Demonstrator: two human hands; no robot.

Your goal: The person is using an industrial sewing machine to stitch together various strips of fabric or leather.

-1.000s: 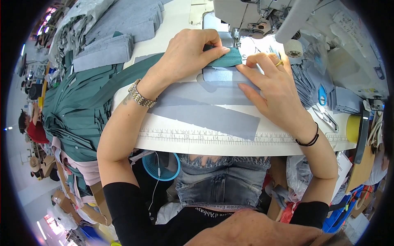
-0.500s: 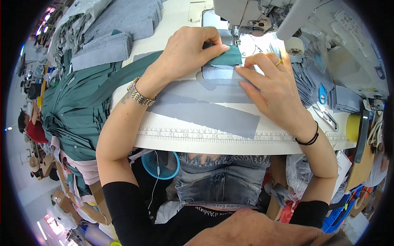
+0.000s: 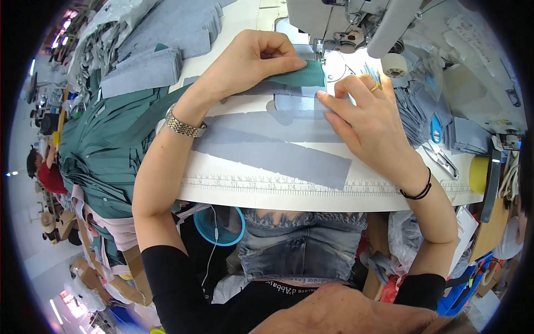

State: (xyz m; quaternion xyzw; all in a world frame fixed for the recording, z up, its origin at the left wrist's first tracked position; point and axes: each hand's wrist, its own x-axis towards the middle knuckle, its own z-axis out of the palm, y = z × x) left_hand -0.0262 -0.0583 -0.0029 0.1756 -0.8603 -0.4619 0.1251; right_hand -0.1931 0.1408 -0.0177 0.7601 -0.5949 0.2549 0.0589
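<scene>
My left hand (image 3: 250, 64) is closed on a green fabric strip (image 3: 308, 74), thumb on its top, beside the sewing machine's presser foot and needle area (image 3: 321, 50). A grey strip shows partly beneath the green one. My right hand (image 3: 367, 119) is open, fingers bent and apart, its index fingertip at the metal plate just below the strip's end; whether it touches the fabric I cannot tell. Pale grey translucent strips (image 3: 272, 158) lie below my hands on the white table (image 3: 267, 197), above its printed ruler. The green strip runs left toward a heaped green fabric pile (image 3: 105, 150).
Sewing machine body (image 3: 345, 16) overhangs at top. Grey piece stacks lie at upper left (image 3: 133, 75) and right (image 3: 467, 133). Blue snips (image 3: 436, 128), metal scissors (image 3: 442, 162) and a yellow roll (image 3: 477, 173) sit right. A blue basket (image 3: 217, 225) is below. A person in red (image 3: 50, 175) works far left.
My left hand has moved a little up and left with the green strip, whose end has shifted slightly up. My right hand has barely moved.
</scene>
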